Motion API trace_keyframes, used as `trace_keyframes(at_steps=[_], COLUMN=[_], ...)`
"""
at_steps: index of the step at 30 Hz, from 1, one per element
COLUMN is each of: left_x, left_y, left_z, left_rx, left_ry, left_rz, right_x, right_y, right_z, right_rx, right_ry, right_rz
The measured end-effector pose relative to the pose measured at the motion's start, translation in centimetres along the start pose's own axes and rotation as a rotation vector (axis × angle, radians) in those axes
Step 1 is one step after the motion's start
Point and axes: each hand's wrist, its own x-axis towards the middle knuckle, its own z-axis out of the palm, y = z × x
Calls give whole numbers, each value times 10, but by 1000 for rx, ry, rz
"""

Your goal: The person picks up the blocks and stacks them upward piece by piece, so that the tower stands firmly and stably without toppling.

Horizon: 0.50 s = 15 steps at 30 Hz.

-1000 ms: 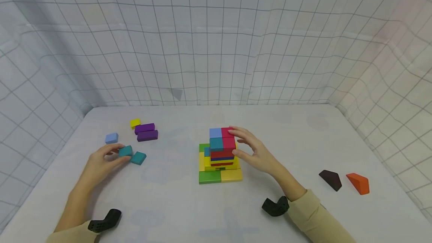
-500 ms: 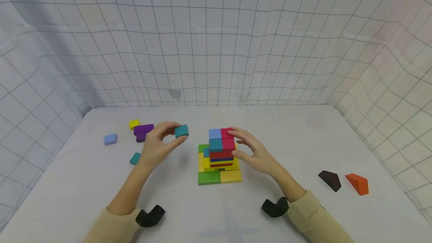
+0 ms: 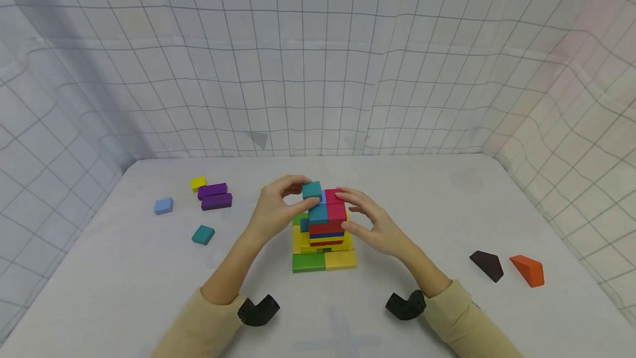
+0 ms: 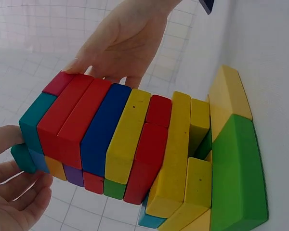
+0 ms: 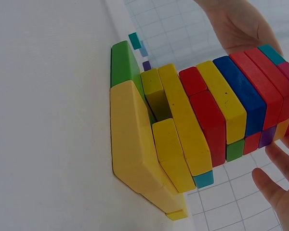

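Observation:
A tower of coloured blocks (image 3: 326, 226) stands upright on a base of green and pale yellow blocks (image 3: 340, 260). My left hand (image 3: 273, 209) pinches a small teal block (image 3: 312, 189) between thumb and fingers at the tower's top left corner. Part of the light blue top block is hidden behind it; whether the teal block bears on the tower I cannot tell. On the opposite side, my right hand (image 3: 377, 225) touches the upper tower near the pink blocks (image 3: 335, 211), its fingers spread and slightly bent. The left wrist view shows the tower's layers (image 4: 120, 134) from the side.
To the left lie a loose teal block (image 3: 203, 235), a light blue block (image 3: 163, 206), two purple blocks (image 3: 216, 201) and a yellow block (image 3: 198, 183). A dark brown piece (image 3: 488, 265) and an orange piece (image 3: 529, 270) lie at right. A gridded curtain (image 3: 318, 70) surrounds the table.
My left hand has lifted the teal block from beside the other teal one and carried it right to the tower's top. My right hand has stayed at the tower.

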Motion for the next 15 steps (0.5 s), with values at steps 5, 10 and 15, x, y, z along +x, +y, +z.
trace_keyframes(at_steps=[5,10,15], left_x=[2,2,0], left_y=[5,9,10], left_z=[3,4,5], left_rx=[28,42,49], left_ry=[-35,-53,-49], left_rz=[-33,-46,-39], right_x=[0,0,0], right_y=[0,0,-1], right_z=[0,0,0], right_rx=[-1,-2,-5], right_ry=[0,2,3], right_rz=[3,5,7])
